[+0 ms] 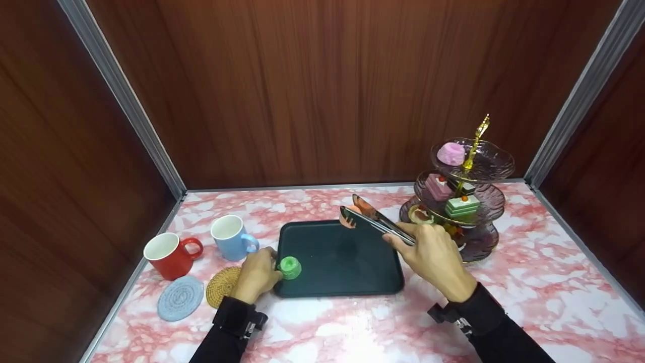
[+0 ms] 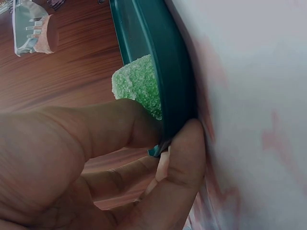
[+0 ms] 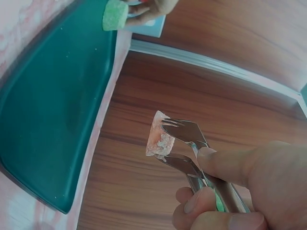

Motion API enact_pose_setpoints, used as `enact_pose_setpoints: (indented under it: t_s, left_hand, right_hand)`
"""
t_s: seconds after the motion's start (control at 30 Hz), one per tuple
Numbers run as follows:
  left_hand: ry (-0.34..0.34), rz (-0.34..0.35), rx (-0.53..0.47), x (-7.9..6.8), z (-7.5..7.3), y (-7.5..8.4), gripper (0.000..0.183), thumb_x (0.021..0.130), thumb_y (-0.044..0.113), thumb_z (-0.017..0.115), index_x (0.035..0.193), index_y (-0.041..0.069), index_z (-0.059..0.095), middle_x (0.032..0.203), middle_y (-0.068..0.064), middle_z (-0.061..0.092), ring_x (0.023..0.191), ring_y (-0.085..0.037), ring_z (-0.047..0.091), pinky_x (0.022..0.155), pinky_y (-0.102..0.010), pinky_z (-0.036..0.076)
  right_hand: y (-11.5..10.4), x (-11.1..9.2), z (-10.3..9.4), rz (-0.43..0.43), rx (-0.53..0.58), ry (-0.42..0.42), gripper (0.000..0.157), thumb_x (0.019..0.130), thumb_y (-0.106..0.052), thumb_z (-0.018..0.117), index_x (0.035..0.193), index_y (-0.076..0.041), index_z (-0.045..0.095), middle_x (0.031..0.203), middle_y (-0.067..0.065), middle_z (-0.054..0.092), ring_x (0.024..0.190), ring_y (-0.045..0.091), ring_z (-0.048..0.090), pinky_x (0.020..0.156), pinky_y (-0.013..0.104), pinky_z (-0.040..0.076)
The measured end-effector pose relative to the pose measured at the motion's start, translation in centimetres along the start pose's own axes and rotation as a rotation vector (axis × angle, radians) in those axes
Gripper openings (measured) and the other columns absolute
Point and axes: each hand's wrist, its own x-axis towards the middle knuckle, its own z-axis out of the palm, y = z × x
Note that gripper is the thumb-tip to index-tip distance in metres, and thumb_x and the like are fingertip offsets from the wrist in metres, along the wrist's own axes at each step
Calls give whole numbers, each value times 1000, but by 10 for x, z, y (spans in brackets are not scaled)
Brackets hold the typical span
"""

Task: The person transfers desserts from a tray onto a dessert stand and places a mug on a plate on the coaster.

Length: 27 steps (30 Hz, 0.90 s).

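My right hand [image 1: 432, 257] grips metal food tongs [image 1: 385, 224], and their tips pinch a small orange cake [image 3: 160, 135] above the tray's far edge. The dark green tray [image 1: 347, 262] lies on the table, its left rim pinched between the thumb and fingers of my left hand [image 1: 258, 275]. Beside that thumb, a green sugar-grained cake [image 1: 290, 267] sits inside the tray's left end. In the left wrist view, the green cake [image 2: 139, 85] shows partly behind the tray rim [image 2: 175, 72].
A three-tier glass stand [image 1: 486, 164] with several cakes is at the right, next to my right hand. At the left stand a red mug [image 1: 169, 259] and a light blue mug [image 1: 229, 239], with a blue coaster [image 1: 180, 298] and a tan woven coaster [image 1: 221, 286] before them.
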Motion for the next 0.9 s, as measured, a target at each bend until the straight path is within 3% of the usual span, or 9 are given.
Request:
enact_pose_setpoints:
  t_s: [0.27, 0.53, 0.73, 0.9]
  left_hand:
    - [-6, -22, -18, -1, 0, 2, 44, 64, 13, 76, 106, 7, 64, 95, -10, 67, 86, -24, 60, 80, -42, 48]
    - [-9, -15, -27, 0, -1, 2, 42, 64, 13, 76, 105, 7, 64, 95, -11, 66, 86, -25, 60, 82, -43, 48]
    - [-16, -27, -33, -1, -1, 2, 44, 64, 13, 76, 106, 7, 64, 94, -10, 66, 86, -24, 59, 81, -43, 48]
    - [-22, -25, -22, 1, 0, 1, 43, 64, 14, 75, 105, 8, 64, 90, -9, 65, 84, -24, 59, 80, -43, 48]
  right_hand:
    - [2, 1, -7, 29, 3, 12, 45, 74, -58, 65, 109, -30, 69, 99, 2, 71, 72, 20, 67, 48, 39, 44]
    - [7, 0, -23, 0, -20, 79, 41, 75, -55, 66, 109, -32, 69, 79, 0, 72, 60, 18, 60, 48, 38, 42]
    - [11, -2, -39, -21, 7, 124, 39, 75, -54, 67, 109, -34, 68, 78, 2, 72, 65, 20, 65, 51, 44, 47]
    - [14, -2, -53, -47, 9, 187, 40, 74, -51, 70, 107, -27, 70, 84, 6, 73, 67, 23, 67, 55, 46, 48]
